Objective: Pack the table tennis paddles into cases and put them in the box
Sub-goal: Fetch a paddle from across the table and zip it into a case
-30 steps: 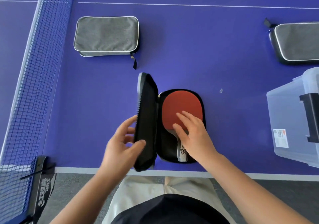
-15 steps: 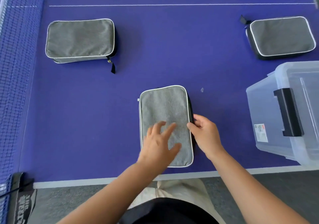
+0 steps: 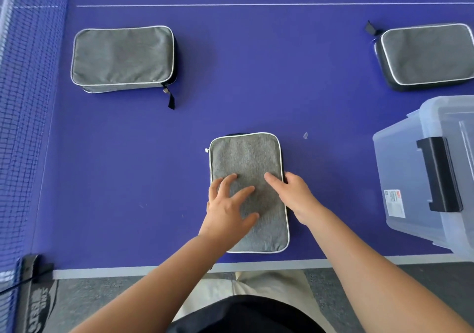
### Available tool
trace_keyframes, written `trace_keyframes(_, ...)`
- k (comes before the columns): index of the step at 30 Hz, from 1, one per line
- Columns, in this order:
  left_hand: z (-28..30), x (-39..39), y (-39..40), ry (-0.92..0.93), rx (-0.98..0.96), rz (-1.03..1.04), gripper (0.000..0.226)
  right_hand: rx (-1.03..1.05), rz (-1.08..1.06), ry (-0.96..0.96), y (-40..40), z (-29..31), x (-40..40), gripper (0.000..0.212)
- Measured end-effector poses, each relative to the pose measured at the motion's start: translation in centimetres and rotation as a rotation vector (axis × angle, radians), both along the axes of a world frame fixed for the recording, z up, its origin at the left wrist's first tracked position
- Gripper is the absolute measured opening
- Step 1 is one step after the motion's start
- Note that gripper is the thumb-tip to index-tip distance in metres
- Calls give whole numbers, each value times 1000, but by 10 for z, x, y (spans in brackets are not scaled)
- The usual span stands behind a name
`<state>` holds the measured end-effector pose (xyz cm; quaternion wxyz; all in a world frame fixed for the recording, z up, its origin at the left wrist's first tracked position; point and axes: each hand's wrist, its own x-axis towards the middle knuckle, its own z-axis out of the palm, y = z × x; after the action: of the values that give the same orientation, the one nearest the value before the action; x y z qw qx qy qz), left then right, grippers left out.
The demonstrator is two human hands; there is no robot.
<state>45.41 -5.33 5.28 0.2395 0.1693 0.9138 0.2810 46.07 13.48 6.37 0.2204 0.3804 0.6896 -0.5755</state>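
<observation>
Grey woven cloth cases [image 3: 247, 163] with pale piping; matt blue bench [image 3: 256, 76]; frosted plastic box [image 3: 400, 178].

The purple-blue desk [image 3: 256, 89] has a thin white line across its far part and a white border along its near edge. A dark blue mesh net [image 3: 23, 114] runs along its left side. Three grey fabric zip cases with white piping lie flat on it: one at the near middle [image 3: 246, 158], one at the far left [image 3: 123, 55], one at the far right [image 3: 425, 53]. A clear plastic storage box with a black latch [image 3: 400, 178] stands at the right edge. A tiny clear scrap [image 3: 305, 135] lies between the middle case and the box.
</observation>
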Motion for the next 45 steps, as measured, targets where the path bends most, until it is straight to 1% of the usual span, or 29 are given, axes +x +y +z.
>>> trace_keyframes(2, 1, 3, -4, -2, 76, 63, 59, 8, 16, 22, -2, 5, -7, 39)
trace_keyframes(4, 4, 7, -6, -25, 153, 144, 59, 38, 52, 68, -6, 15, -14, 39)
trace_keyframes(6, 8, 13, -10, -67, 232, 227, 59, 103, 140, 129, -9, 29, -20, 36)
trace_keyframes(8, 13, 18, -19, -122, 311, 260, 57, 178, 255, 194, -13, 46, -24, 36)
trace_keyframes(10, 19, 18, -30, -209, 374, 297, 50, 246, 360, 240, -17, 63, -25, 36)
trace_keyframes(11, 24, 17, -37, -262, 397, 352, 47, 268, 401, 249, -19, 73, -24, 37)
trace_keyframes(13, 34, 10, -53, -375, 439, 560, 39, 296, 474, 252, -23, 92, -20, 40)
trace_keyframes(16, 41, -3, -80, -583, 557, 956, 29, 295, 531, 254, -26, 115, -12, 44)
trace_keyframes(18, 43, -11, -98, -729, 652, 1101, 29, 252, 523, 264, -30, 126, -5, 45)
trace_keyframes(19, 44, -14, -105, -800, 705, 1137, 32, 235, 520, 269, -32, 129, -1, 46)
trace_keyframes(21, 48, -17, -115, -905, 784, 1145, 35, 210, 513, 275, -38, 133, 6, 48)
trace_keyframes(25, 53, -19, -128, -962, 915, 1144, 23, 202, 493, 283, -45, 137, 17, 50)
trace_keyframes(28, 57, -19, -137, -936, 938, 1098, 21, 195, 477, 281, -48, 137, 23, 50)
trace_keyframes(31, 57, -16, -144, -797, 862, 1037, 20, 194, 471, 277, -51, 138, 26, 50)
trace_keyframes(34, 56, -13, -145, -663, 818, 1089, 21, 194, 477, 281, -54, 138, 26, 49)
trace_keyframes(38, 65, -17, -144, -487, 758, 1135, 13, 229, 489, 287, -56, 139, 24, 48)
trace_keyframes(41, 80, -22, -144, -376, 701, 1096, 12, 300, 565, 278, -55, 142, 21, 50)
trace_keyframes(45, 109, -24, -136, -215, 597, 959, 17, 422, 729, 298, -63, 143, 11, 52)
